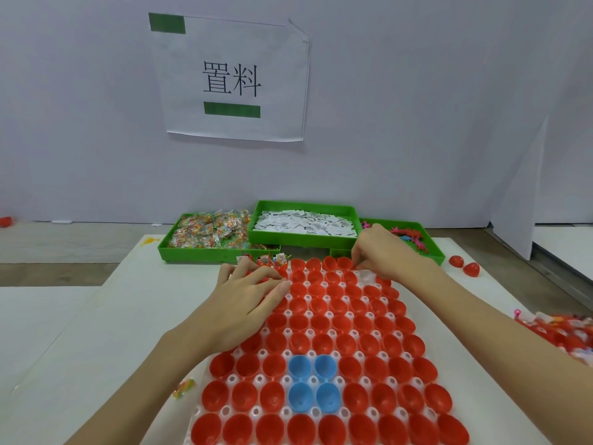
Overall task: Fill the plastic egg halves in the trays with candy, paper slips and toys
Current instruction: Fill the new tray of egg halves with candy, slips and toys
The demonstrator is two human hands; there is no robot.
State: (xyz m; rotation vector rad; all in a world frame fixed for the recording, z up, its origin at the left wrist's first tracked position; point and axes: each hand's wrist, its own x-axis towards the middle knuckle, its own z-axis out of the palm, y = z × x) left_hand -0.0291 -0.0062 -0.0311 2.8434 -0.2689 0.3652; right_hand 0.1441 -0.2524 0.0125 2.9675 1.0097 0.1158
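Bright, even, diffuse light, no hard shadows; only faint soft shade under the green bins (256,252) and the paper sign (234,78). Mild sheen on the red egg halves (324,345). Wide-angle bowing at the edges: table (96,332) lines curve. Slight softness and compression overall, worst at the corners.

Both forearms bare, reaching fwd from bottom of view, converging a bit toward the far end. Left hand (248,292) palm down, fingers spread and nearly straight, tips pointing fwd-right, wrist flat. Right hand (382,252) further out, back of hand up, fingers curled under w/ tips bunched toward thumb; can't tell if it pinches anything. Hands apart, not touching.
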